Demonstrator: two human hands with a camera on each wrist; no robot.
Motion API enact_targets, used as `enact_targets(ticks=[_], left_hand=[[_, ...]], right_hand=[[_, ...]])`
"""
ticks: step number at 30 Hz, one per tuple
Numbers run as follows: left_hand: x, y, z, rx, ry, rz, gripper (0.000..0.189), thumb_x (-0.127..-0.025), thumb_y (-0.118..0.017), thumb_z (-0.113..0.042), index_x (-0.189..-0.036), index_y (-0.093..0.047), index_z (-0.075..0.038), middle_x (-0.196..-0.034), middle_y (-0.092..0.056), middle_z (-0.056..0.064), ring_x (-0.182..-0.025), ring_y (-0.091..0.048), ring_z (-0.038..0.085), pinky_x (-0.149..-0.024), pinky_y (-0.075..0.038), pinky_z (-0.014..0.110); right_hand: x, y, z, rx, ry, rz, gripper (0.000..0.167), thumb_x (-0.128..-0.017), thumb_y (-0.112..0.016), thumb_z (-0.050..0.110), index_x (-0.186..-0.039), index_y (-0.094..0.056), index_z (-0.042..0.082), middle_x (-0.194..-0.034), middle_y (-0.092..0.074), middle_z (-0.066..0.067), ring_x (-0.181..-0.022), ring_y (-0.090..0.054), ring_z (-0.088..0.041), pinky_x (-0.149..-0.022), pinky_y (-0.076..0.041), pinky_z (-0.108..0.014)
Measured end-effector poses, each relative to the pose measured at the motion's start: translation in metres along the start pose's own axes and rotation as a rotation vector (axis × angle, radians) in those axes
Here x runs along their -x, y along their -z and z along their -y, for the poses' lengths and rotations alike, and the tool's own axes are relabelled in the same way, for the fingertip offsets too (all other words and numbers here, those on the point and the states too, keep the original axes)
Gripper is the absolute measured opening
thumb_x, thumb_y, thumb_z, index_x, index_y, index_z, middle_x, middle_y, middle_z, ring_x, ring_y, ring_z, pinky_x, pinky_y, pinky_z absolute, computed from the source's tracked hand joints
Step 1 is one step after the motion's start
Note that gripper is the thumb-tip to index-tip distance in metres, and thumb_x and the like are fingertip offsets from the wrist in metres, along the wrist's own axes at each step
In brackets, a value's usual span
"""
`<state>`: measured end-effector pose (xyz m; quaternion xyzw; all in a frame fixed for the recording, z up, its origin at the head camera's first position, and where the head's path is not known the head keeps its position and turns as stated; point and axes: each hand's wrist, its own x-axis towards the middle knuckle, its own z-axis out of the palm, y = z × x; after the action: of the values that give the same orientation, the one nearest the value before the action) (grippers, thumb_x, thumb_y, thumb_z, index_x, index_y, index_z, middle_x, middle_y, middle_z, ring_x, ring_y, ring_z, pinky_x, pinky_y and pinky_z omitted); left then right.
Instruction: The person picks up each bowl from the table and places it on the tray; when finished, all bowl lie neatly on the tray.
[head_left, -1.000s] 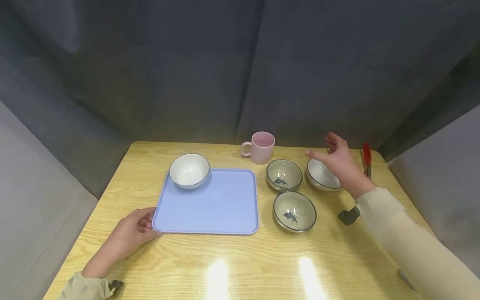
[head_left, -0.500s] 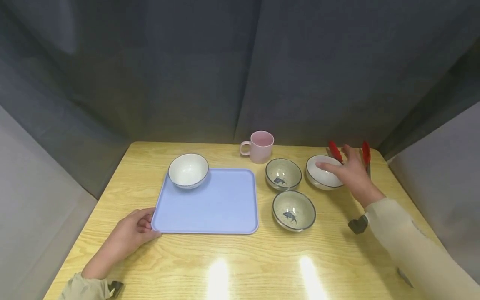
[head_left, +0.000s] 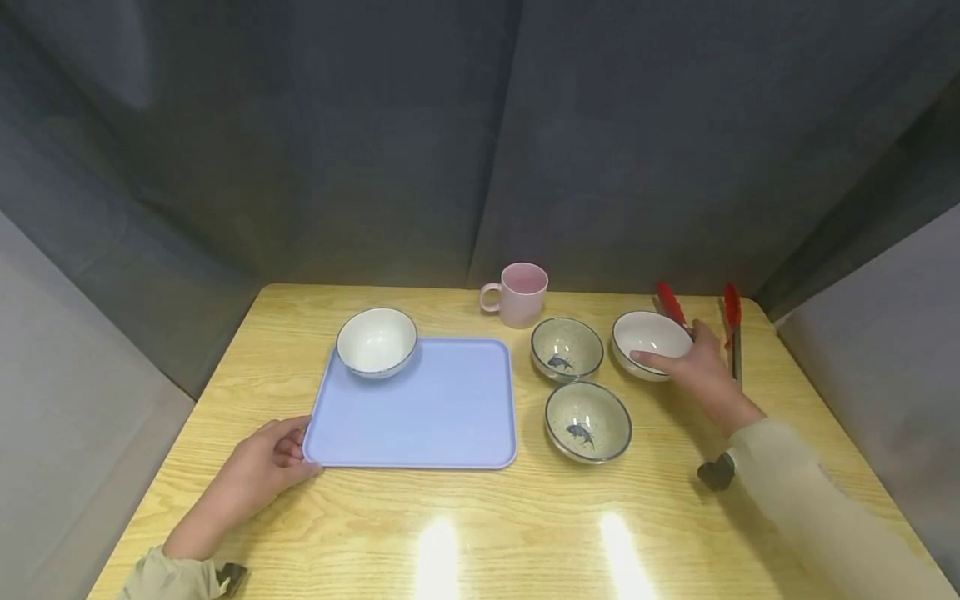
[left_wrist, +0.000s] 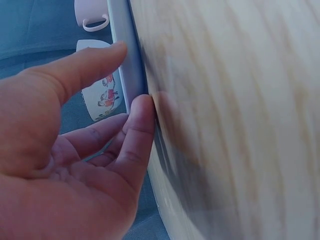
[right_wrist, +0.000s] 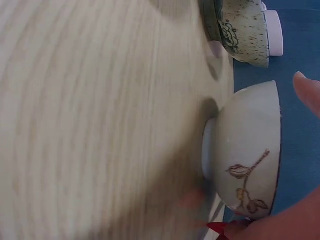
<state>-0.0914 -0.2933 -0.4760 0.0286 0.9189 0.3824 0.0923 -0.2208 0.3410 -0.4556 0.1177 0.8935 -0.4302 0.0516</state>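
My left hand (head_left: 258,462) holds the near left corner of a light blue tray (head_left: 420,417), thumb along the front edge and fingers at the left side. In the left wrist view, the thumb and a fingertip touch the tray's side (left_wrist: 131,60). My right hand (head_left: 701,367) is at a white bowl (head_left: 647,332) with a dark rim at the back right. Its thumb reaches over the near rim; the other fingers are at the right side, partly hidden. In the right wrist view, the thumb stands apart from the bowl (right_wrist: 245,140), which has a brown flower pattern.
Another white bowl (head_left: 377,342) sits on the tray's back left corner. Two greenish bowls with fish pictures, one behind (head_left: 567,346) and one in front (head_left: 588,421), stand between tray and right hand. A pink mug (head_left: 522,296) and red-tipped tongs (head_left: 732,308) are at the back.
My right hand has come down and to the right, from above the white bowl to its right side, with the thumb now over the near rim. My left hand and the tray have not moved.
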Motion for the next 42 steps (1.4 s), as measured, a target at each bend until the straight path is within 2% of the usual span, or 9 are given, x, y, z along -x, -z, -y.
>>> enact_targets(ticks=[4, 9, 11, 17, 21, 31, 42], left_hand=[[0.0, -0.001, 0.001, 0.005, -0.001, -0.004, 0.075, -0.092, -0.092, -0.009, -0.154, -0.056, 0.014, -0.123, -0.068, 0.018, -0.101, -0.069, 0.018, -0.081, -0.065, 0.02], [0.0, -0.001, 0.001, 0.011, 0.004, -0.005, 0.076, -0.092, -0.092, -0.007, -0.154, -0.055, 0.015, -0.123, -0.068, 0.019, -0.102, -0.069, 0.019, -0.081, -0.066, 0.022], [0.0, -0.001, 0.0, 0.014, 0.011, -0.005, 0.076, -0.092, -0.092, -0.008, -0.154, -0.054, 0.015, -0.123, -0.068, 0.019, -0.102, -0.07, 0.02, -0.082, -0.066, 0.022], [0.0, -0.002, 0.0, 0.013, 0.011, -0.005, 0.076, -0.092, -0.092, -0.008, -0.154, -0.055, 0.015, -0.123, -0.068, 0.019, -0.102, -0.07, 0.02, -0.083, -0.066, 0.023], [0.0, -0.001, 0.0, 0.011, 0.003, -0.009, 0.075, -0.092, -0.092, -0.007, -0.153, -0.055, 0.015, -0.122, -0.068, 0.019, -0.102, -0.07, 0.019, -0.083, -0.067, 0.023], [0.001, -0.002, 0.001, 0.013, 0.002, -0.013, 0.075, -0.092, -0.092, -0.008, -0.154, -0.055, 0.015, -0.122, -0.068, 0.018, -0.102, -0.07, 0.02, -0.083, -0.066, 0.023], [0.0, -0.002, 0.002, 0.014, -0.003, -0.013, 0.076, -0.093, -0.092, -0.008, -0.155, -0.054, 0.015, -0.123, -0.068, 0.019, -0.103, -0.07, 0.02, -0.083, -0.067, 0.024]], right_hand=[[0.0, -0.005, -0.006, 0.01, 0.0, 0.003, 0.141, -0.095, -0.085, 0.058, -0.175, 0.013, -0.004, -0.18, -0.01, -0.041, -0.162, -0.031, -0.06, -0.133, -0.033, -0.075], [0.001, -0.009, -0.012, 0.001, 0.03, 0.016, 0.14, -0.093, -0.089, 0.056, -0.176, 0.006, -0.005, -0.175, -0.02, -0.041, -0.156, -0.039, -0.057, -0.131, -0.04, -0.073], [0.002, -0.01, -0.013, -0.004, 0.026, 0.019, 0.14, -0.093, -0.09, 0.055, -0.176, 0.006, -0.004, -0.175, -0.02, -0.041, -0.156, -0.038, -0.056, -0.131, -0.04, -0.072], [0.004, -0.009, -0.015, 0.023, -0.035, 0.031, 0.148, -0.093, -0.088, 0.059, -0.175, 0.019, -0.002, -0.179, -0.004, -0.042, -0.16, -0.031, -0.06, -0.133, -0.035, -0.075], [0.005, -0.01, -0.015, 0.035, -0.045, 0.034, 0.15, -0.093, -0.087, 0.061, -0.174, 0.022, -0.001, -0.179, -0.003, -0.042, -0.16, -0.029, -0.061, -0.133, -0.034, -0.076], [0.006, -0.013, -0.017, -0.011, -0.023, 0.023, 0.142, -0.093, -0.088, 0.056, -0.176, 0.013, 0.001, -0.178, -0.015, -0.04, -0.159, -0.034, -0.059, -0.132, -0.038, -0.074], [0.006, -0.015, -0.018, -0.042, -0.033, 0.019, 0.144, -0.092, -0.089, 0.059, -0.177, 0.013, 0.003, -0.178, -0.019, -0.038, -0.159, -0.036, -0.056, -0.132, -0.038, -0.072]])
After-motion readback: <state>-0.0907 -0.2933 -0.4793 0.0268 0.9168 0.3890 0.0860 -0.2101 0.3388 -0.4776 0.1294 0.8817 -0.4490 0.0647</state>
